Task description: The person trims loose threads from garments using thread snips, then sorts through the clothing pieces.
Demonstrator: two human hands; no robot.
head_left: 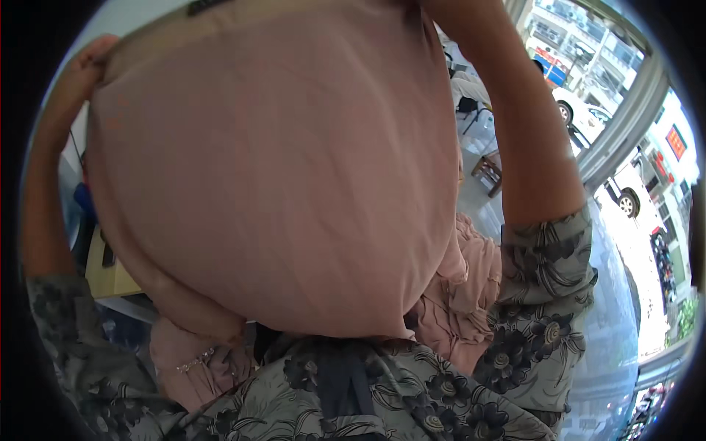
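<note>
Pink garment (279,184) hanging lengthwise downward, left hand (84,66) gripping top corner

A person holds a pink cloth up close in front of the camera.

The left hand (84,62) grips the upper corner of the pink cloth (279,169), which hangs stretched and fills most of the view. The right forearm (526,140) rises along the cloth's other side; its hand is out of sight past the top edge. Both arms wear grey flowered sleeves (544,294). More pink fabric (463,294) lies bunched below. Behind, a white car (581,110) stands outside a window.
</note>
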